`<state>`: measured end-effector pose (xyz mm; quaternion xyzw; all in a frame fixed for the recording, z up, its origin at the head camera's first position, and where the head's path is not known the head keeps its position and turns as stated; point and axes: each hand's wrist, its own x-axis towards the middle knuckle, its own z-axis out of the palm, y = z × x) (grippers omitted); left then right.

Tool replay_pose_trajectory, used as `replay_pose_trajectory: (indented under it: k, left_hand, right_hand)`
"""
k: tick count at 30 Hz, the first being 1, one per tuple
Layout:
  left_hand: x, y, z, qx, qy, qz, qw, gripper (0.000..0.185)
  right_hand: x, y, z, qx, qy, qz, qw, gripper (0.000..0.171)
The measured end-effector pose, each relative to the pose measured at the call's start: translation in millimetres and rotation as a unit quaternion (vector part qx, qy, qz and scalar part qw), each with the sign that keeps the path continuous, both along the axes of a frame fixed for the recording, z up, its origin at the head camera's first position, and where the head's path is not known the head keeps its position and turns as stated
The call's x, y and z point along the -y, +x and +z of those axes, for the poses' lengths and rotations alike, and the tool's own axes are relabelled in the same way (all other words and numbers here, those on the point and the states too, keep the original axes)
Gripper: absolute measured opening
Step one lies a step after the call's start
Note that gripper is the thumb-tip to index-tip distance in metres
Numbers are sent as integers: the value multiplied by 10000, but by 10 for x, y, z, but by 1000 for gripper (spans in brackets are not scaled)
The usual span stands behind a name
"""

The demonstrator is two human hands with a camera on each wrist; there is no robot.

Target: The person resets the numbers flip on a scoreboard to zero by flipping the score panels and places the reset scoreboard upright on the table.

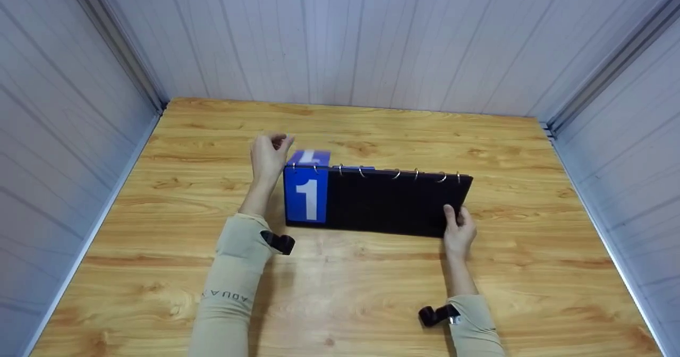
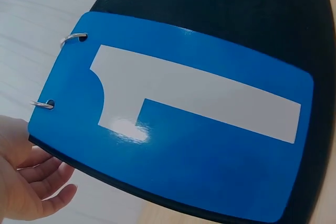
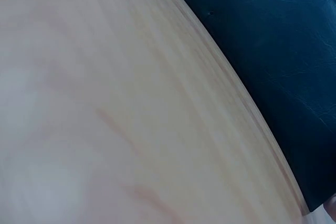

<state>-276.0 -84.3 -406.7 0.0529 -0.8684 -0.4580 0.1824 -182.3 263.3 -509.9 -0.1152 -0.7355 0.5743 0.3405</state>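
Left hand (image 1: pixel 270 155) frame centre-left, fingers loosely curled beside blue number card (image 1: pixel 306 195); right hand (image 1: pixel 459 231) pinching black scoreboard (image 1: pixel 393 203) lower-right corner.

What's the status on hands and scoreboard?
Left hand at the scoreboard's top left corner by the blue 1 card, grip unclear. Right hand grips lower right corner. Scoreboard upright on table. Nothing in the way.

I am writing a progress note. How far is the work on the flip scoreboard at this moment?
Done: one blue card showing a white 1 hangs on the front of the black scoreboard at its left end. In hand: the left hand is at the top left rings, where another blue card lies over the top; the right hand holds the lower right corner. Left: the rest of the front shows only black.
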Motion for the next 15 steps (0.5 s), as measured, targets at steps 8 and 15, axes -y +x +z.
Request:
replay_pose_trajectory:
  k: [8,15]
  left_hand:
    - [-30,270,-81,-951,625,218,9933,18]
    - [-87,554,-176,-1485,1153,540,9807,17]
  right_hand:
    - [-11,4,10,-57,15,-22,10000,18]
    - [-56,-26,-37,-10,10,-24,10000,18]
